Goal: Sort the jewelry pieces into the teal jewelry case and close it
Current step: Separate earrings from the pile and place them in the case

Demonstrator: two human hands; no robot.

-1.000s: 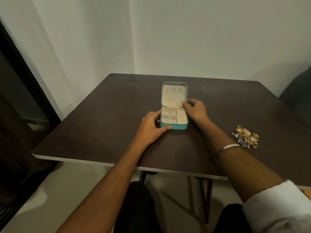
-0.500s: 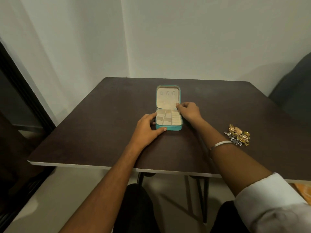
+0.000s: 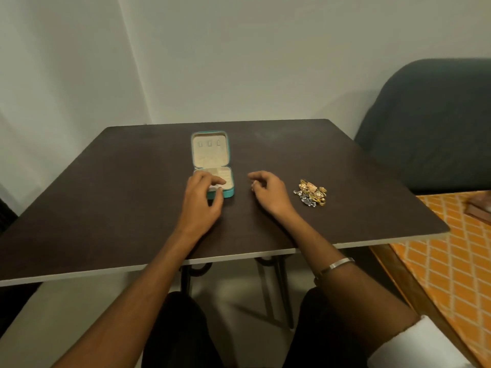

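Observation:
The teal jewelry case (image 3: 228, 193) lies open on the dark table (image 3: 132, 208), its cream lid (image 3: 210, 150) laid back flat and its divided tray facing up. My left hand (image 3: 203, 197) rests on the tray's near left corner, fingers over the compartments and thumb against the teal front wall. My right hand (image 3: 268, 189) hovers between the case and the jewelry, fingers loosely curled, holding nothing. A small heap of gold and silver jewelry pieces (image 3: 312, 192) lies on the table to the right of that hand.
A dark grey padded seat (image 3: 430, 123) stands behind the table's right corner. An orange patterned cloth (image 3: 451, 261) covers a surface at the right, with a brown object (image 3: 478, 208) on it. White walls close in behind the table.
My right hand has let go of the case's right side and moved right toward the jewelry heap. My left hand shifted onto the tray. The camera view swung right.

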